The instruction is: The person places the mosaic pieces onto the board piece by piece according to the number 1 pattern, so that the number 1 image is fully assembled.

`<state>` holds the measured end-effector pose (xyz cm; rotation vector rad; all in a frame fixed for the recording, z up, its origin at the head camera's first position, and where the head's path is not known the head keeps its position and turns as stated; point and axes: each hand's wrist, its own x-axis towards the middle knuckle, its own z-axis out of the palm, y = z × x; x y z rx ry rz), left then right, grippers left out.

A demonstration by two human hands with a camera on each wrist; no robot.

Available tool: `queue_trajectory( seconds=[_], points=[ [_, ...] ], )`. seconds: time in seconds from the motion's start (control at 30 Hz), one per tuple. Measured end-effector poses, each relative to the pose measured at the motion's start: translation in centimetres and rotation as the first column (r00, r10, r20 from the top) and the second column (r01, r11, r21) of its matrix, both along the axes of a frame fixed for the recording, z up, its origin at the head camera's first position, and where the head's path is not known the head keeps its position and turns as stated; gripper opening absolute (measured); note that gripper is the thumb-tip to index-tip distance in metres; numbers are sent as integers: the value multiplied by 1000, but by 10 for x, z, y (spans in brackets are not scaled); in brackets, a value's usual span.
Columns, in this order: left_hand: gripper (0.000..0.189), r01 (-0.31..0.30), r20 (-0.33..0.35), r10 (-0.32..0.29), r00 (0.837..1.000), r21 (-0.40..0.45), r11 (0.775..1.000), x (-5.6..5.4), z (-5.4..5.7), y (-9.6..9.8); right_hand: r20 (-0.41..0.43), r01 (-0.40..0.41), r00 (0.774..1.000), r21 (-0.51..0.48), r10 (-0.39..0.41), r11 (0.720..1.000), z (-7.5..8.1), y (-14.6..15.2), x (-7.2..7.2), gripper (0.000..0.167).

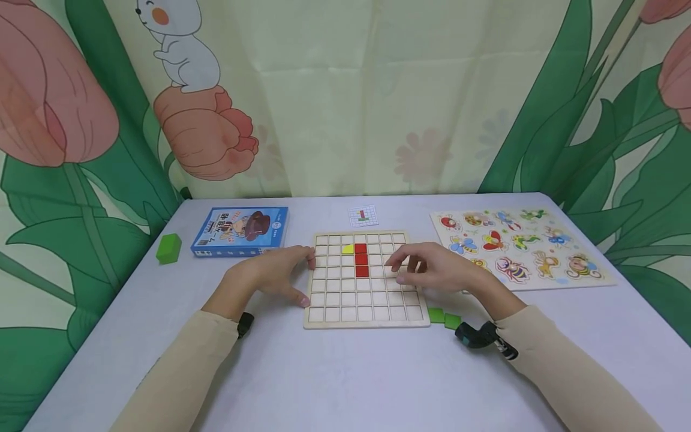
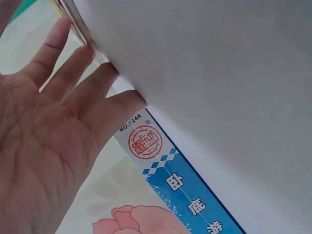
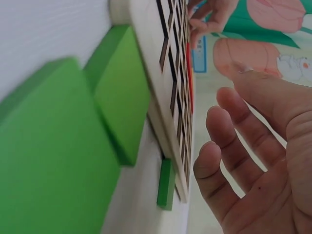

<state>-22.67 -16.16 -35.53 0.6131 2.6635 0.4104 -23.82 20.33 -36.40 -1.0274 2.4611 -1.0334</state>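
Observation:
A wooden grid board (image 1: 333,315) lies in the middle of the table. In its upper middle cells sit a yellow tile (image 1: 348,249) and a column of red tiles (image 1: 361,260). My left hand (image 1: 275,270) rests at the board's left edge, thumb near the lower part and fingers higher up. Over the board's right side hovers my right hand (image 1: 432,264), its fingers loosely bent with nothing between them. Green tiles (image 1: 436,315) lie beside the lower right corner. The right wrist view shows another green tile (image 3: 166,184) farther along the same edge.
A small printed grid card (image 1: 363,216) lies behind the board. At the back left are a blue box (image 1: 237,231) and a green block (image 1: 169,248). A board with insect pictures (image 1: 520,246) lies on the right. A patterned curtain (image 1: 345,120) hangs behind the table.

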Motion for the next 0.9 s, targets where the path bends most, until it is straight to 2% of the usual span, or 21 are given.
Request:
queue_trajectory(
  seconds=[0.27,0.43,0.67,0.9],
  points=[
    [69,-26,5,26,1000,-5,1000,1,-1,-2,5,-3,1000,-20,3,1000,-2,13,2,32],
    [69,-13,0,13,1000,11,1000,1,0,-2,-25,26,999,-18,-27,999,-2,23,3,32],
    [70,-33,14,33,999,0,999,1,-1,-1,-53,64,996,-15,-65,998,-6,35,3,32],
    [69,-27,7,27,1000,-5,1000,0,-1,1,-102,93,991,17,-91,995,-8,48,1,35]
  ],
)
